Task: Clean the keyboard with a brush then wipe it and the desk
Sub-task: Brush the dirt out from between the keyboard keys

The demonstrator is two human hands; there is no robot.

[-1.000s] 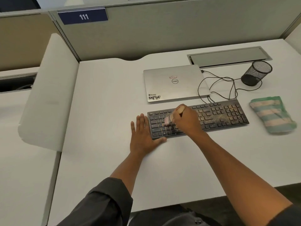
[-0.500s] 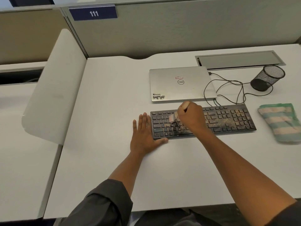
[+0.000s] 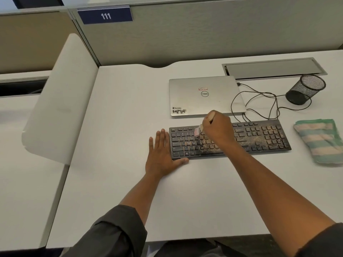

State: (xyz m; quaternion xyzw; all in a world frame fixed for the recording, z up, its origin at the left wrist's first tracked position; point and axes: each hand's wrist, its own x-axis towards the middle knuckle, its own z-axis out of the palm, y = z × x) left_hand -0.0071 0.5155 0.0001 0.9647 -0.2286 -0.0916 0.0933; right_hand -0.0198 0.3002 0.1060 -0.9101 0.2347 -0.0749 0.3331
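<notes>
Mostly hidden brush [image 3: 198, 132] in right hand [image 3: 217, 129] grip over keyboard [image 3: 259, 136], left hand [image 3: 161, 156] flat.

Right hand [image 3: 218, 129] grips brush [image 3: 198, 132] on keyboard [image 3: 259, 137] — left hand [image 3: 160, 154] flat

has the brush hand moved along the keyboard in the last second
No. The right hand holding the brush stays over the keyboard's left-centre keys; only the camera shifted.

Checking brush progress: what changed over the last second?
The right hand, gripping the brush, worked slightly toward the keyboard's back rows. Left hand stays flat at the keyboard's left end. Cloth, laptop unmoved.
</notes>
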